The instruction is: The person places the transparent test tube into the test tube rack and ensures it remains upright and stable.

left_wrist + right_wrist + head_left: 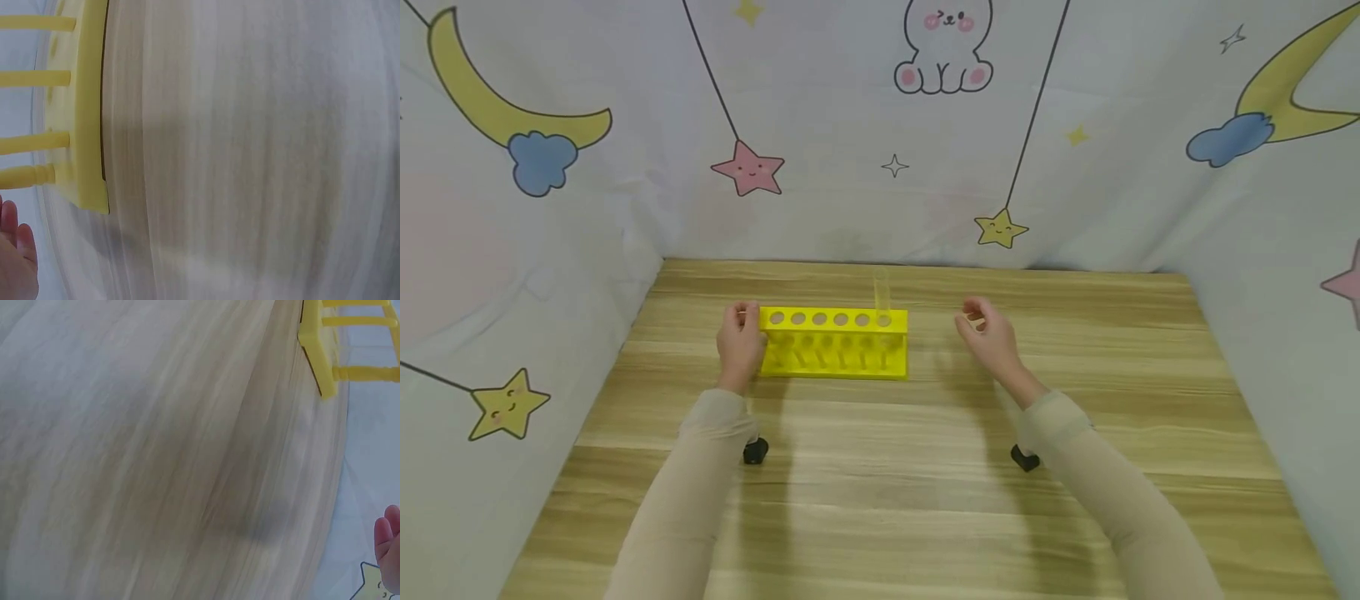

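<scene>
A yellow test tube rack (833,322) stands on the wooden table, with one row of holes along its top plate. A clear test tube (882,296) stands upright in the hole at its right end. My left hand (740,343) holds the rack's left end, with thumb and fingers at the end of the top plate. In the left wrist view only some fingers (24,242) show, beside the rack's end post (28,177). Right of the rack, my right hand (992,337) hovers with loosely bent fingers and nothing between them. The right wrist view catches its fingertips (382,531) at the edge.
The wood-grain table (880,483) stretches in front of the rack and to both sides. A white cloth (835,217) with printed moons and stars hangs behind and along the sides. A dark wrist device (756,451) shows under the left sleeve, and another (1025,457) under the right.
</scene>
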Demonstrator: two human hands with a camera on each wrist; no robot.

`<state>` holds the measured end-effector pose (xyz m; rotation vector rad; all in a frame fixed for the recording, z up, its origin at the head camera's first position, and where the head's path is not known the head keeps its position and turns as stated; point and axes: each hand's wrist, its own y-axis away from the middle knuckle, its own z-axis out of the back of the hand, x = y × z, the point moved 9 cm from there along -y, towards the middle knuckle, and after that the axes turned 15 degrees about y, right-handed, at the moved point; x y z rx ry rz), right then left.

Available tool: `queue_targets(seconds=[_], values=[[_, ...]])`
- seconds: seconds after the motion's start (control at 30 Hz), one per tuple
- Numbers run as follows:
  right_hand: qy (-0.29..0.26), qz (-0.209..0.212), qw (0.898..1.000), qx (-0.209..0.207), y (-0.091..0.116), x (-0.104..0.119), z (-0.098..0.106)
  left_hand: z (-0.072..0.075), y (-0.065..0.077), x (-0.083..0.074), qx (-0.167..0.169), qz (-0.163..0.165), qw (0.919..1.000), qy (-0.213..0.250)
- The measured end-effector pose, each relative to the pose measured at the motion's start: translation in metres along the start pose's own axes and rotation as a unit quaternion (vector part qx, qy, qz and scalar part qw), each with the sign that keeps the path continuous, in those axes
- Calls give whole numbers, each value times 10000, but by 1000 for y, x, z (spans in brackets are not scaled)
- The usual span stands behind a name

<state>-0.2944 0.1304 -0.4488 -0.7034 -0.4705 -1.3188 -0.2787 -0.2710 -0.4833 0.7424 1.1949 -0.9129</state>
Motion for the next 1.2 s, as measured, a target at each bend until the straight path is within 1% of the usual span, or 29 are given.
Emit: queue_targets(seconds=[0.1, 0.2, 0.4, 0.53, 0.63, 0.77, 0.87, 1.0, 1.1, 1.2], values=[[210, -4, 9997, 108, 3, -8, 2, 7, 0, 0, -178, -128, 9998, 8], [412, 4, 9989, 239, 6, -15, 3, 13, 0, 3, -308, -150, 9994, -10], [670, -92, 9970, 381, 10, -29, 6, 20, 1, 10, -347, -178, 9991, -153], [955, -213, 9941, 467, 12, -35, 10, 25, 0, 14, -399, -184, 9986, -282], [1250, -262, 9904, 521, 13, -39, 13, 27, -2, 16, -329, -236, 9981, -475], [1585, -243, 9858, 490, 13, -42, 21, 28, -5, 16, 80, -300, 9949, -958], [1810, -125, 9829, 320, 11, -43, 30, 28, -6, 13, 450, -455, 9872, -1459], [2040, 42, 9789, 113, 9, -46, 39, 27, -5, 8, 833, -724, 9717, -2087], [2122, 90, 9771, 98, 9, -49, 43, 27, -4, 5, 1003, -914, 9609, -2415], [2188, 123, 9756, 157, 9, -52, 45, 27, -3, 3, 1098, -1127, 9512, -2655]])
